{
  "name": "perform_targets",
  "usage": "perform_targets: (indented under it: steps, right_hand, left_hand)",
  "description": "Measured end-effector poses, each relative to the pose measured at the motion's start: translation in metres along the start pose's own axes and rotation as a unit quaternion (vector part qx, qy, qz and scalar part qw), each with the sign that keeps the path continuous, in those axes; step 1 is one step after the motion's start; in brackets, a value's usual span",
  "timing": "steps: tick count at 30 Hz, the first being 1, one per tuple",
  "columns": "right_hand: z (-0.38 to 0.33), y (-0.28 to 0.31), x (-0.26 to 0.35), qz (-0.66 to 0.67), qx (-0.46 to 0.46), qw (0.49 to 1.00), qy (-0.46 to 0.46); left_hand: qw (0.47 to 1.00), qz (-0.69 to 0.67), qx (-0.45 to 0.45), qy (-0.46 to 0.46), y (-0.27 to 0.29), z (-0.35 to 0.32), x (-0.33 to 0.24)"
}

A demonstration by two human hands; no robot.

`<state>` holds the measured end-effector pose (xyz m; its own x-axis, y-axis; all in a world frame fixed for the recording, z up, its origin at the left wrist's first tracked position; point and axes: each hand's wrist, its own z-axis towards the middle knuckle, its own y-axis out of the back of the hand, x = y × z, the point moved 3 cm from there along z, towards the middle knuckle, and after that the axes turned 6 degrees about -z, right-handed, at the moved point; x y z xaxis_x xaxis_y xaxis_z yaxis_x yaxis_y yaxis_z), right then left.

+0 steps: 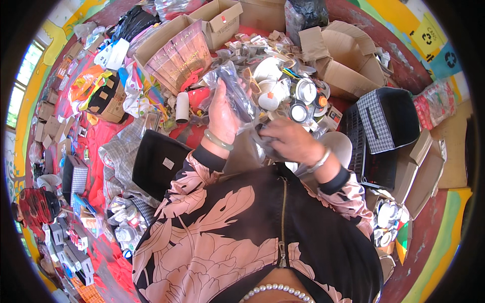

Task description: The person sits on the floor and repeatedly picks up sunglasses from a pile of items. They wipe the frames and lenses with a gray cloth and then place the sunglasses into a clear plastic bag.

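Observation:
My left hand (223,117), with a pale bangle at the wrist, holds up a clear plastic bag (236,96) with dark contents I cannot make out. The bag lies along the palm, fingers behind it. Close by on the right, my right hand (295,140) is curled, fingers bent around a dark, crumpled piece (262,141) at the bag's lower end. Whether that piece belongs to the bag is unclear. Just beyond my hands is a heap with white round lids (299,112), a white tube (182,107) and yellow-framed glasses (251,81).
A printed cardboard box (177,55) stands ahead on the left, an open carton (348,58) ahead on the right. Beside my lap are a black bin (161,164) on the left and a houndstooth-patterned box (376,121) on the right. Red sheeting (103,156) covers the floor at left.

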<state>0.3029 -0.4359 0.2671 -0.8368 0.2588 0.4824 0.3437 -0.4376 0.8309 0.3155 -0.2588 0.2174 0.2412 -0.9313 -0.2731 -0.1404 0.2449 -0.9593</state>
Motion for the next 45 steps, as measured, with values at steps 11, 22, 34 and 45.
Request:
perform_targets:
  steps: [11, 22, 34, 45]
  right_hand:
    - [0.053, 0.029, 0.016, -0.02, -0.2, 0.979, 0.035]
    - [0.002, -0.008, 0.027, -0.156, -0.08, 0.981, 0.087]
    - [0.016, 0.01, 0.008, 0.03, -0.193, 0.98, -0.042]
    - [-0.029, -0.056, -0.048, 0.16, -0.005, 0.962, -0.221]
  left_hand:
    - [0.995, 0.02, 0.059, 0.083, -0.027, -0.01, 0.009]
    - [0.99, -0.118, 0.047, 0.068, -0.011, -0.005, -0.005]
    - [0.996, -0.075, 0.052, 0.015, -0.001, 0.0, -0.026]
    - [0.92, 0.225, -0.202, -0.249, 0.152, -0.116, -0.263]
